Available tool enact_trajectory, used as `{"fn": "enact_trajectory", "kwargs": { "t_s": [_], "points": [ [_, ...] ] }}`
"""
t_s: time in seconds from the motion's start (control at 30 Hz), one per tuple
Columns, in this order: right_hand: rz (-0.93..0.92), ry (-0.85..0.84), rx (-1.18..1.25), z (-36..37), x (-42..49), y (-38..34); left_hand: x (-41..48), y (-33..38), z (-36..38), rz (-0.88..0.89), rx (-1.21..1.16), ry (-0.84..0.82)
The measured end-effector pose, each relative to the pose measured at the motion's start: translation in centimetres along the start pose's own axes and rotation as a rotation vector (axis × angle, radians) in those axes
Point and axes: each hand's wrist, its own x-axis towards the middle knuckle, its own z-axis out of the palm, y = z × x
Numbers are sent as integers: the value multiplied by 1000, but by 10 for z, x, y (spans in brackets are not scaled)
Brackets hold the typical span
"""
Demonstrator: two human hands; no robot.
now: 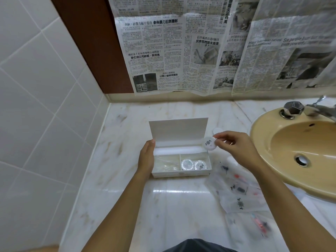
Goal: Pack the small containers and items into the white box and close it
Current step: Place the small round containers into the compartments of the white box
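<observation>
Several clear sachets [238,190] lie loose on counter [181,206] nearest me, right of white box [181,174], not yet packed; two round containers [187,164] sit side by side in box's right compartment; left hand [147,157] flat against box's left end, fingers straight, steadying; right hand [236,144] pinches third round container [209,143] over far right corner; I judge packing mid-way; next move: lower it into right compartment, where I see little room; lid [179,130] stands upright behind.
</observation>
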Motion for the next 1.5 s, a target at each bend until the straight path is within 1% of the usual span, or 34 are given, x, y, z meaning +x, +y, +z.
{"fn": "enact_trajectory", "kwargs": {
  "t_s": [0.17,0.27,0.37,0.43,0.53,0.6,0.7,0.77,0.9,0.97,1.03,1.17,1.23,1.33,1.5],
  "points": [
    [-46,-204,-212,17,-6,-10,1,-1,-1,4,-4,-1],
    [-56,-274,-357,30,-9,-10,-2,1,-1,2,-11,-3],
    [-141,-319,-531,42,-11,-6,-2,1,-1,3,-18,-2],
    [-185,-305,-590,49,-14,-3,-2,1,0,5,-22,2],
    [-198,-241,-658,56,-16,2,-2,2,0,7,-17,-1],
    [-190,-198,-637,58,-15,5,-2,2,0,3,-13,1],
    [-148,-114,-502,55,-13,5,-1,1,-1,6,-3,6],
    [-126,-41,-458,48,-11,7,-1,1,-1,6,1,6],
    [-69,112,-480,26,-8,16,-2,2,0,5,3,9],
    [-4,149,-537,10,-7,27,-2,2,0,4,11,8],
    [72,97,-626,-6,-6,41,-1,1,-1,1,9,11],
    [197,-109,-751,-24,-3,56,0,-1,-1,6,11,9],
    [237,-168,-824,-25,-2,59,-1,0,0,8,8,8],
    [265,-178,-867,-23,0,63,0,1,0,6,3,12],
    [252,-159,-866,-20,-1,65,2,-2,0,10,-1,4]
  ]
}}
